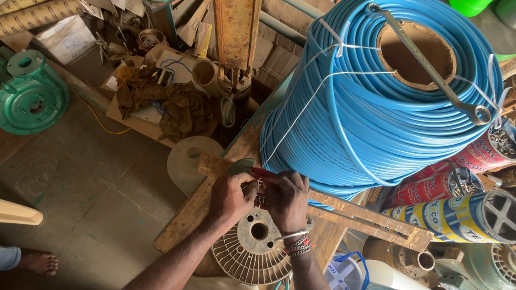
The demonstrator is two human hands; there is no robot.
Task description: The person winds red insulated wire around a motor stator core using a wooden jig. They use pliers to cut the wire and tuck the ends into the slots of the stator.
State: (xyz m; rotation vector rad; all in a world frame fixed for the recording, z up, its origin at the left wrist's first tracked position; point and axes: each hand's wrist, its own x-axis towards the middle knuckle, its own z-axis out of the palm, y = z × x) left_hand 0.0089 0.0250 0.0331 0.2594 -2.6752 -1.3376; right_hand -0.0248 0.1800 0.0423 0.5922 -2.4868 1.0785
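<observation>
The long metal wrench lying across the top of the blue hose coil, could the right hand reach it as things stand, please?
Probably yes. The right hand is busy on a small red item, but the wrench lies uncovered across the blue hose coil just beyond, with nothing between them.

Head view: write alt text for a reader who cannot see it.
Seen from above, a person's left hand and right hand meet over a small red item, too hidden to identify, above a round finned metal disc on a wooden bench. Behind stands a large coil of blue pipe, with a green pump casing on the floor.
</observation>
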